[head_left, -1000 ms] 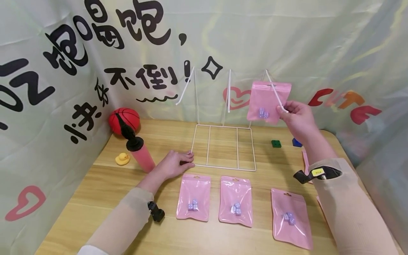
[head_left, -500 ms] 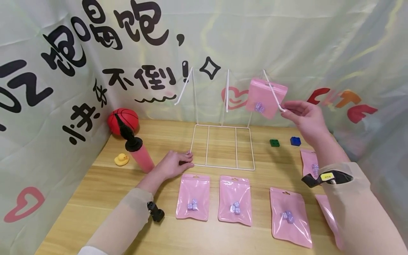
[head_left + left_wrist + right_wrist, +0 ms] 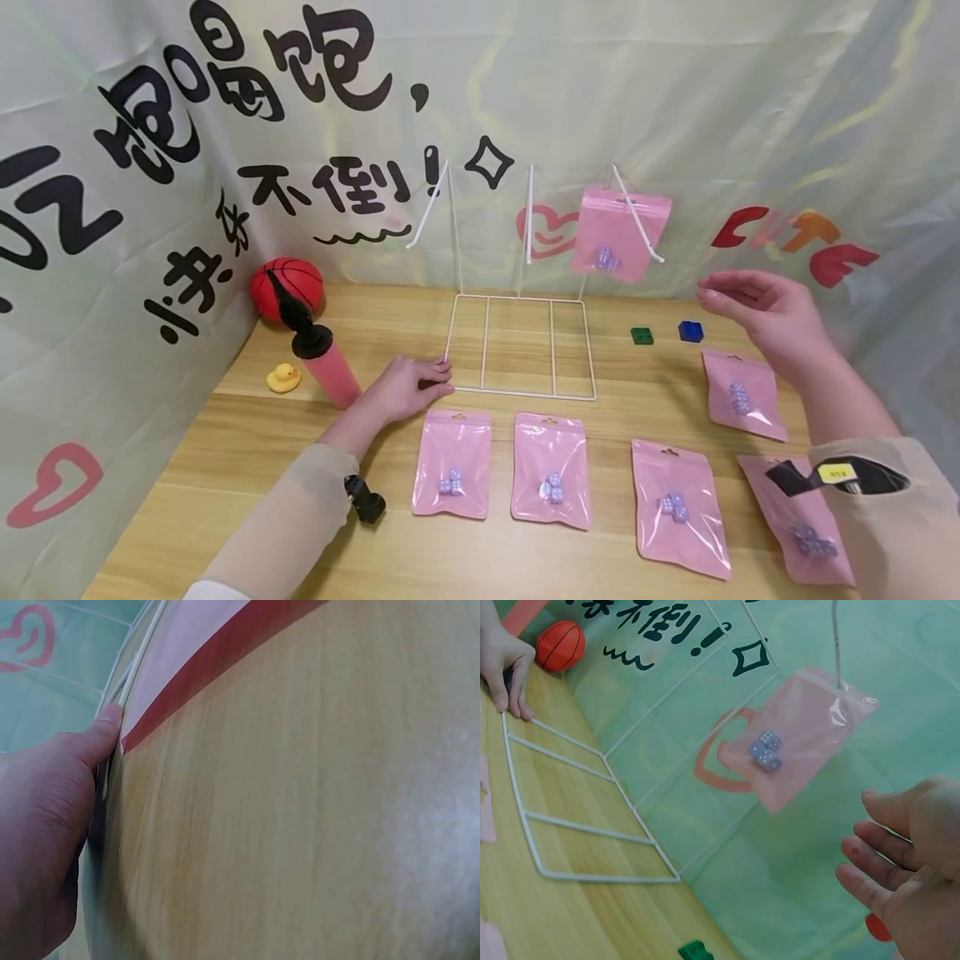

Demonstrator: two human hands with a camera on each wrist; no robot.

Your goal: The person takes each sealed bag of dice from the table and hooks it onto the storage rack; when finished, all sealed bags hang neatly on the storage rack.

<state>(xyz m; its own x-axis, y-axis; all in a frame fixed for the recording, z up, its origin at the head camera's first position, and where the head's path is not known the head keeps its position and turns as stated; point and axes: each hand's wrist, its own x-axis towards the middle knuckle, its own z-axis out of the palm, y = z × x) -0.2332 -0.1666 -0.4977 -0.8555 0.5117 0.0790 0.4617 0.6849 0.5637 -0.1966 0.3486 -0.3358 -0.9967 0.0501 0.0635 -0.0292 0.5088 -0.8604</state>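
Note:
A white wire display rack (image 3: 517,393) stands on the table, with three prongs sticking out at its top. On its right prong hangs a pink zip bag (image 3: 617,242) with lilac dice (image 3: 766,750) showing through. My right hand (image 3: 772,321) is off to the right of that bag, fingers loosely bent and apart, holding nothing. Down at the rack's front left corner, my left hand (image 3: 408,387) holds the base wire between thumb and fingers. Several more pink bags lie flat in front, among them one (image 3: 452,462) close to the left hand and another (image 3: 742,396) below the right.
A pink hand pump (image 3: 330,371) with a black top stands left of the rack, near a yellow rubber duck (image 3: 284,378) and a small red basketball (image 3: 288,287). Green (image 3: 642,336) and blue (image 3: 691,332) toy bricks lie to the right. A printed cloth (image 3: 675,100) hangs behind.
My right hand has let go at the right prong's tip and moved away right and down. The bag there now hangs freely. My left hand stays at the rack's corner.

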